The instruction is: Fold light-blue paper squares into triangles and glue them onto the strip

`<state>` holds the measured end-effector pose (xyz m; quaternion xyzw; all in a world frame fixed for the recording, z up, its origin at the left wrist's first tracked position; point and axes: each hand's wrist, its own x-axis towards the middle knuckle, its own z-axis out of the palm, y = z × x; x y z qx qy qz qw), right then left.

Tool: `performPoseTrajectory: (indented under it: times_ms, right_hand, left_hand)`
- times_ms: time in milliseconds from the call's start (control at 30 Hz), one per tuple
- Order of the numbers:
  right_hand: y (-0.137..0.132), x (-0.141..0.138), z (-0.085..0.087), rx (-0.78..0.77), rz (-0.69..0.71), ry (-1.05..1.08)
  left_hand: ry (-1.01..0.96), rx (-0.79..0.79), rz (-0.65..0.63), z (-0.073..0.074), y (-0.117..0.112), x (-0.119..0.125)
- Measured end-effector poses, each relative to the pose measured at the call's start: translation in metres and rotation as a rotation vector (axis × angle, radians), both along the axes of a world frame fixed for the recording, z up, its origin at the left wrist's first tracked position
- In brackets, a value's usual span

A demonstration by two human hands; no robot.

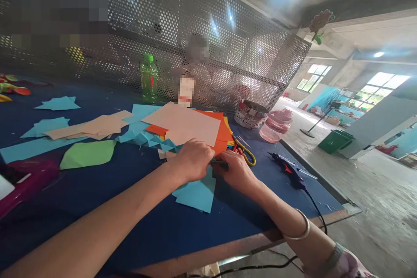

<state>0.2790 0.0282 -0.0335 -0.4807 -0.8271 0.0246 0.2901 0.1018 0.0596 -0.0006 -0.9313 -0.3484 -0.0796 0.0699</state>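
My left hand (197, 158) is closed, its fingers curled down at the front edge of a stack of pale pink paper (185, 121) and orange paper (224, 132). Close beside it, my right hand (237, 168) pinches a thin dark greenish piece (220, 164) whose kind I cannot make out. What the left fingers grip is hidden. Light blue paper sheets (197, 193) lie beneath and in front of the hands. Just beyond the right hand are scissors (247, 154) with yellow handles. Folded blue paper points (146, 139) sit left of the stack.
A glue gun (289, 171) with a cord lies at right near the table edge. Behind stand a green-capped bottle (149, 79), a stained bucket (250, 114) and a pink plastic container (276, 125). At left are green paper (87, 154) and a purple object (32, 182). A perforated panel closes the back.
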Motion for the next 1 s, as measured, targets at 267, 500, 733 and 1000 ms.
performPoseTrajectory:
  times_ms: [267,500,733,1000]
  right_hand:
    - [-0.0002,-0.0002,-0.0023,0.022,-0.004,0.022]
    - [0.0017,-0.0031,-0.0025,0.039,0.021,0.062]
    - [0.0026,-0.0012,-0.0034,0.077,0.036,0.060]
    - [0.0014,-0.0023,-0.0016,0.072,0.000,0.054]
  left_hand:
    - [-0.009,0.017,-0.011,-0.0005,-0.0013,-0.0006]
    - [0.005,0.014,0.002,-0.0020,0.0024,-0.0024]
    - [-0.004,-0.002,-0.007,-0.0009,0.0024,0.0001]
    - [-0.025,0.018,0.004,0.0003,0.0042,-0.0033]
